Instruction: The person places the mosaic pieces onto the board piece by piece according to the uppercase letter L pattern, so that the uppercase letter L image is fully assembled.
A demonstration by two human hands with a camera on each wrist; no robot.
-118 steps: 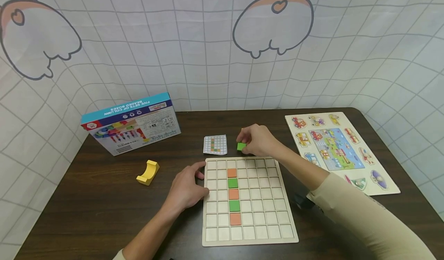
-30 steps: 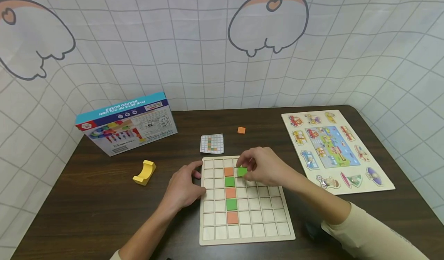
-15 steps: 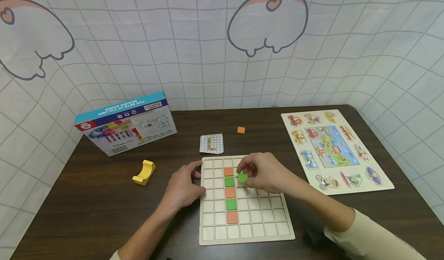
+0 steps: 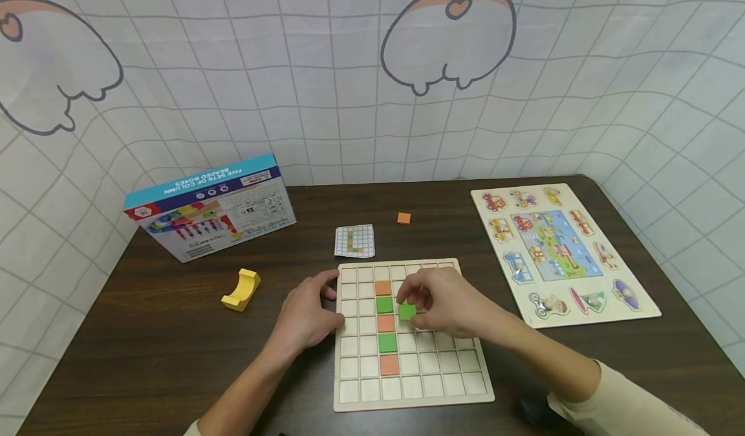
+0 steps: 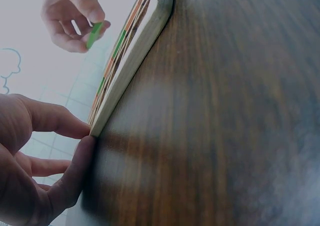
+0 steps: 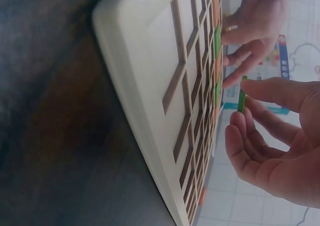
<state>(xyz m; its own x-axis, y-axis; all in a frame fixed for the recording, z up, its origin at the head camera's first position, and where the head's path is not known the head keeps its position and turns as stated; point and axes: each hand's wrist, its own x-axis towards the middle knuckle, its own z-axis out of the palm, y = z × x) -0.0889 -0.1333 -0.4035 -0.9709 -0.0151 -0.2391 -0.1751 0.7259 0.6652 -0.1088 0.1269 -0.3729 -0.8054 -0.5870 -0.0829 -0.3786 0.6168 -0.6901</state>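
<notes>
My right hand (image 4: 445, 300) pinches a small square green tile (image 4: 407, 312) between thumb and fingers, over the wooden grid board (image 4: 431, 384). In the right wrist view the tile (image 6: 242, 94) is seen edge-on, raised above the board's cells. My left hand (image 4: 308, 316) rests at the board's left edge, with thumb and index finger spread along it and touching its side. One column of the board holds orange tiles (image 4: 382, 288) and green tiles (image 4: 387, 342), alternating. The held tile is just right of that column.
Behind the board lie a pattern card (image 4: 354, 240) and a loose orange tile (image 4: 404, 218). A yellow curved block (image 4: 241, 290) and an upright toy box (image 4: 215, 209) are on the left. A picture puzzle board (image 4: 617, 306) lies at the right.
My right hand picked up the green tile from behind the board and brought it over the grid. In the last second it moved slightly towards me. My left hand stays at the edge.
</notes>
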